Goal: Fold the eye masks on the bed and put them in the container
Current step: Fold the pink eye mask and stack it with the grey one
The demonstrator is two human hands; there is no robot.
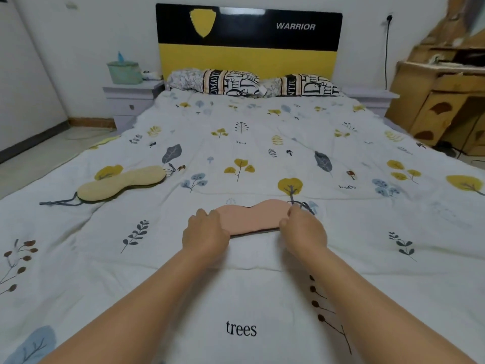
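Observation:
A pink eye mask point(252, 216) lies flat and unfolded on the white leaf-print bed point(262, 143), straight ahead of me. My left hand point(206, 233) grips its left end and my right hand point(304, 227) grips its right end, where a dark strap pokes out. A pale yellow eye mask point(122, 182) with a grey strap lies unfolded farther left on the bed, apart from both hands. A green fabric container point(124, 72) stands on the nightstand at the far left of the headboard.
Two patterned pillows point(252, 81) lean against the black and yellow headboard point(249, 40). A white nightstand point(131, 101) stands left of the bed, a wooden dresser point(443, 101) to the right. Bare floor point(39, 151) runs along the left side.

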